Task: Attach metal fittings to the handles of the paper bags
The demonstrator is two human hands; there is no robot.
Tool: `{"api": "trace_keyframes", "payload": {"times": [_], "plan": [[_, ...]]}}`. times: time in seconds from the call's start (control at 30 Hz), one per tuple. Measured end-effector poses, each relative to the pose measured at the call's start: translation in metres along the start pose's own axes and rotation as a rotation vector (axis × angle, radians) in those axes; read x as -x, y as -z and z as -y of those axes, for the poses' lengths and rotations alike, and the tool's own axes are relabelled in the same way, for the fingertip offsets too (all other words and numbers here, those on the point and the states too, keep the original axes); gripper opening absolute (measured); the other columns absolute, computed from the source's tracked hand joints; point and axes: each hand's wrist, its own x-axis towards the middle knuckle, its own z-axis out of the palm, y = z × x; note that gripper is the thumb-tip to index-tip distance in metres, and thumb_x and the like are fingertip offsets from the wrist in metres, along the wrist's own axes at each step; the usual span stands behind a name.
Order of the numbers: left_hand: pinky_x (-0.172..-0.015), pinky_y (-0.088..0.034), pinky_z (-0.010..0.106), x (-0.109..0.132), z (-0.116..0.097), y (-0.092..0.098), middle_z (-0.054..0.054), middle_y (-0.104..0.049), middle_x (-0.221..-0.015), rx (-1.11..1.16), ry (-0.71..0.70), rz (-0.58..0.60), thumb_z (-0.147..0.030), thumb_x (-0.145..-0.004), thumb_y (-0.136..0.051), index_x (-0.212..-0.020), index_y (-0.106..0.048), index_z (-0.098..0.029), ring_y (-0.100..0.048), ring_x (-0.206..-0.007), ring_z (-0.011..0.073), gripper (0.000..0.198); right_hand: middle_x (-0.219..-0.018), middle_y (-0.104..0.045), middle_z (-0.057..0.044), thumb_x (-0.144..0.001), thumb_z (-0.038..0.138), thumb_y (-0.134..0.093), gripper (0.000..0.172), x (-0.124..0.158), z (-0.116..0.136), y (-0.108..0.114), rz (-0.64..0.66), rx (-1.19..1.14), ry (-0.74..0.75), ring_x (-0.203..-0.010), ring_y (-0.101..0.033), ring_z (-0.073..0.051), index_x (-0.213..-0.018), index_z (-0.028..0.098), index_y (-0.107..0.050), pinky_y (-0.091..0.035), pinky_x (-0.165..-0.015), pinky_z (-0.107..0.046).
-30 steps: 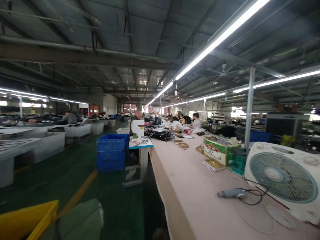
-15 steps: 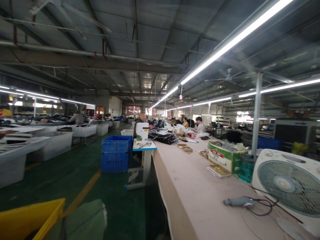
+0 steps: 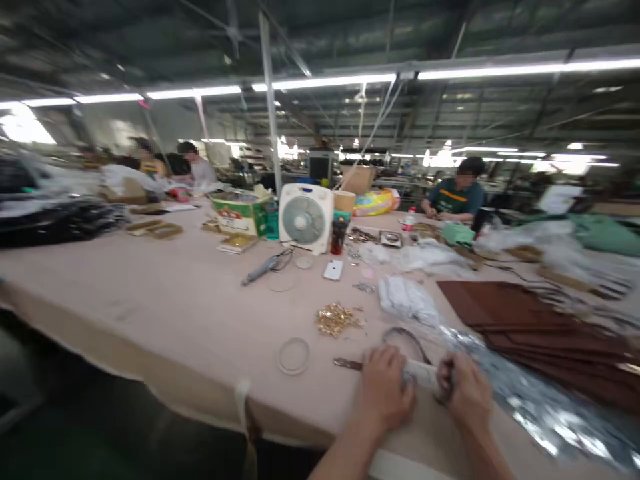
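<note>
My left hand (image 3: 385, 393) and my right hand (image 3: 464, 393) rest close together on the pink table (image 3: 165, 313) at its near edge. Both are curled around a pale strap-like piece (image 3: 423, 372) that runs between them. A dark looped strap (image 3: 405, 335) lies just behind the hands. A thin metal tool (image 3: 347, 363) lies left of my left hand. A pile of small gold fittings (image 3: 336, 319) and a clear round lid (image 3: 294, 355) sit further left. The view is blurred.
Stacked brown leather sheets (image 3: 520, 317) and crinkled clear plastic (image 3: 530, 400) lie at right. A white box fan (image 3: 305, 217), a phone (image 3: 333, 269), a printed carton (image 3: 239, 212) and white bags (image 3: 407, 298) stand further back. A person in green (image 3: 457, 195) sits across; others sit far left.
The view has swung right and down, from the factory aisle to the table in front of me. Both my hands, out of sight before, are now in view on the strap-like piece.
</note>
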Motion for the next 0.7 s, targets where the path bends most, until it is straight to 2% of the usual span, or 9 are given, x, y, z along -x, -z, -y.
{"api": "trace_keyframes", "payload": {"times": [0.03,0.1,0.23,0.4,0.7], "plan": [[-0.123,-0.036,0.057,-0.002,0.001,-0.004,0.009,-0.059,-0.148,0.011,0.003,-0.01,-0.043,-0.094,-0.063,-0.132,-0.062,-0.024,-0.048,-0.141,0.0306,0.043,-0.065,-0.059,0.003,-0.091,0.053,-0.073,0.038,-0.003,0.002,0.015,-0.014,0.025,-0.008,-0.046,-0.051,-0.011,-0.084,0.017,-0.065,-0.041,-0.039,-0.022],[-0.123,-0.034,0.058,-0.006,0.005,-0.006,0.009,-0.062,-0.144,0.028,-0.015,-0.022,-0.038,-0.093,-0.063,-0.133,-0.061,-0.024,-0.048,-0.141,0.03,0.043,-0.054,-0.049,0.007,-0.088,0.055,-0.072,0.04,-0.013,0.003,0.027,-0.017,0.017,-0.012,-0.039,-0.041,-0.009,-0.075,0.019,-0.06,-0.031,-0.035,-0.019],[-0.119,-0.036,0.055,-0.01,0.009,-0.002,0.008,-0.067,-0.136,0.052,-0.049,-0.019,-0.033,-0.094,-0.063,-0.131,-0.061,-0.025,-0.052,-0.136,0.0284,0.038,-0.052,-0.044,0.009,-0.093,0.051,-0.065,0.038,-0.031,-0.001,0.013,0.026,-0.074,0.027,-0.037,-0.036,-0.006,-0.073,0.019,-0.057,-0.03,-0.035,-0.017],[-0.119,-0.035,0.051,-0.01,0.008,-0.004,0.006,-0.068,-0.133,0.078,-0.038,-0.04,-0.03,-0.093,-0.065,-0.128,-0.061,-0.025,-0.052,-0.134,0.0269,0.035,-0.051,-0.044,0.008,-0.096,0.052,-0.062,0.041,-0.029,-0.015,0.002,0.134,-0.058,-0.009,-0.037,-0.036,-0.006,-0.072,0.019,-0.057,-0.027,-0.035,-0.016],[-0.12,-0.034,0.05,-0.012,0.011,-0.007,0.004,-0.066,-0.135,0.086,-0.037,-0.033,-0.031,-0.094,-0.064,-0.133,-0.062,-0.026,-0.05,-0.135,0.0272,0.039,-0.051,-0.042,0.009,-0.096,0.052,-0.063,0.04,-0.03,-0.032,0.0,0.127,-0.062,-0.007,-0.036,-0.035,-0.006,-0.072,0.019,-0.057,-0.027,-0.035,-0.017]]}}
